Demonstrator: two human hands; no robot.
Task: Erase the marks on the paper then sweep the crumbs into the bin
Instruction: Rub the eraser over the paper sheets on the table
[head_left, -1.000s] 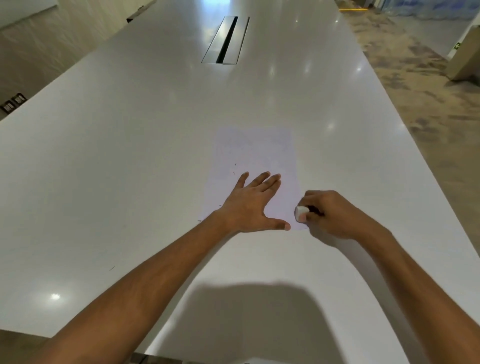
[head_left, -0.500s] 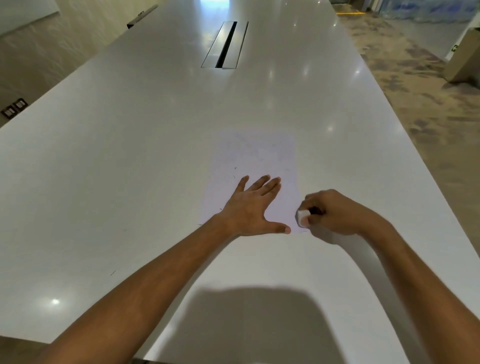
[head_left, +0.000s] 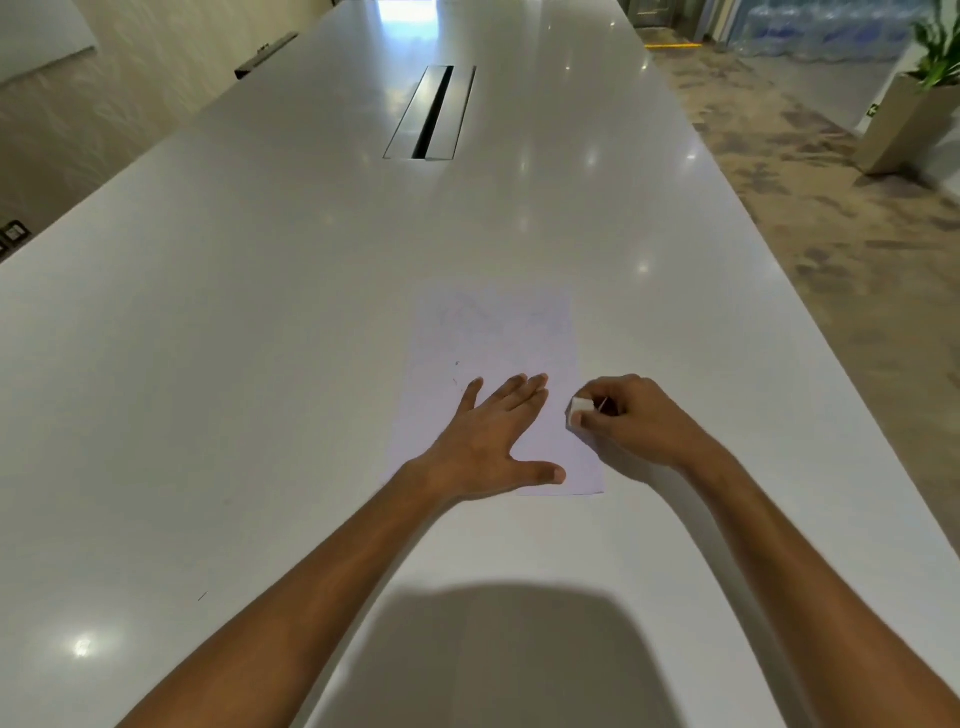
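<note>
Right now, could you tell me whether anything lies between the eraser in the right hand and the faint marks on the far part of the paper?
Nothing visible does. The eraser, pinched in the right hand, sits at the paper's right edge. The left hand presses flat on the near part, beside that path.

There is one view, taken from the person's head with a wide-angle lens, looking forward and steeply down along a long white table (head_left: 260, 312). Both forearms enter from the bottom edge and reach to the middle of the frame, where the left hand (head_left: 488, 441) and right hand (head_left: 628, 421) lie close under the camera. The table narrows toward the top of the frame, with its cable slot (head_left: 431, 111) far ahead. Carpeted floor (head_left: 831, 234) fills the right side, and a planter (head_left: 904, 124) stands at the right edge.
</note>
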